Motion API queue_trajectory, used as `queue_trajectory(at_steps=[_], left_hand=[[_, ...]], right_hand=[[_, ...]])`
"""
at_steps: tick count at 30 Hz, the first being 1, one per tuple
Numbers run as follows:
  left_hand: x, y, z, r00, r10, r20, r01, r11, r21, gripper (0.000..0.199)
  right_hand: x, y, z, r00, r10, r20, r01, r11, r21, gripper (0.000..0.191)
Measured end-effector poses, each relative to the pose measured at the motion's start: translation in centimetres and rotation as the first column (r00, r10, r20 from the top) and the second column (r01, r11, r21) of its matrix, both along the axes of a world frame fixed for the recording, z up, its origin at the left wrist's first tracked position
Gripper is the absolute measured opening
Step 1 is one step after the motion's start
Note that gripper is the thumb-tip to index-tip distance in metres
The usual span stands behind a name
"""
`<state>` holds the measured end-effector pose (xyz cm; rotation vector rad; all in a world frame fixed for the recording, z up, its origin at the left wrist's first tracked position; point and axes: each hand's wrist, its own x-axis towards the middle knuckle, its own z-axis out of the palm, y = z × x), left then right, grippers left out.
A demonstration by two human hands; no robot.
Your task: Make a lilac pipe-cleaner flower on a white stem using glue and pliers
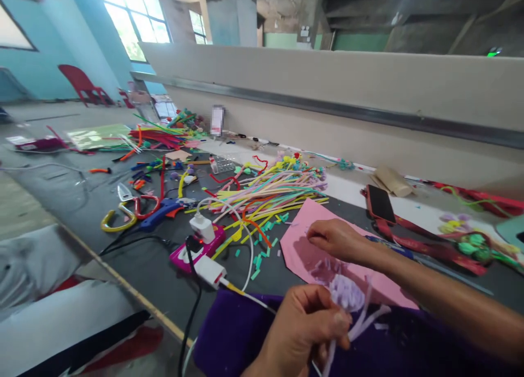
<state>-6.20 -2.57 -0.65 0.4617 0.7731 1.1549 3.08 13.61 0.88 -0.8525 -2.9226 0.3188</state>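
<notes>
Lilac tuft (347, 293) is up front over the near edge of the pink sheet (297, 240), pinched in the left hand (305, 322), with pale stems (362, 322) poking out beside the fingers. Looks like a hold-and-reach step to me: left does the holding, and the right hand (338, 238) is over the sheet, near some loose lilac bits (323, 270). Whatever move comes off this, I'd say it calls for a steady left pinch and a light right touch, cos those bits are tiny. Grip-wise, the left is narrow, thumb and fingers closed at the tuft's base. Right has its fingers curled in pretty tight, but I honestly can't tell if there's anything between the tips. Purple cloth (233, 328) is down below, power strip (219, 235) off to the left, phone (380, 203) over on the right.
</notes>
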Motion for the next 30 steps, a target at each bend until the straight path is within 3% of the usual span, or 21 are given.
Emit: queue_trajectory(at_steps=[4,9,14,18,22,26,30], left_hand=[[-0.3,0.1,-0.3,0.994,-0.093,0.065,0.092,0.996,0.019,0.031],[-0.4,0.2,-1.0,0.978,-0.165,0.127,0.162,0.986,0.035,0.031],[-0.4,0.1,-0.7,0.98,-0.123,0.157,0.122,0.992,0.019,0.031],[-0.7,0.1,0.0,0.988,-0.069,0.137,0.067,0.998,0.018,0.026],[-0.9,0.1,0.0,0.98,0.067,0.189,-0.074,0.997,0.034,0.024],[-1.7,-0.2,0.0,0.96,0.122,0.252,-0.138,0.989,0.047,0.022],[-3.0,-0.3,0.8,0.874,0.106,0.475,-0.122,0.993,0.003,0.014]], right_hand=[[-3.5,1.3,-0.4,0.998,-0.03,0.059,0.026,0.997,0.078,0.024],[-5.6,2.7,-1.0,0.988,-0.097,0.118,0.079,0.986,0.149,0.026],[-7.1,2.7,-2.0,0.986,-0.089,0.14,0.07,0.988,0.135,0.019],[-7.3,2.5,-1.5,0.995,-0.082,0.057,0.078,0.994,0.071,0.017],[-5.0,1.8,0.3,0.991,-0.104,-0.081,0.1,0.993,-0.054,0.015],[-0.3,0.1,2.1,0.969,-0.144,-0.2,0.105,0.976,-0.192,0.015],[4.3,-2.4,2.6,0.888,-0.28,-0.365,0.085,0.88,-0.468,0.021]])
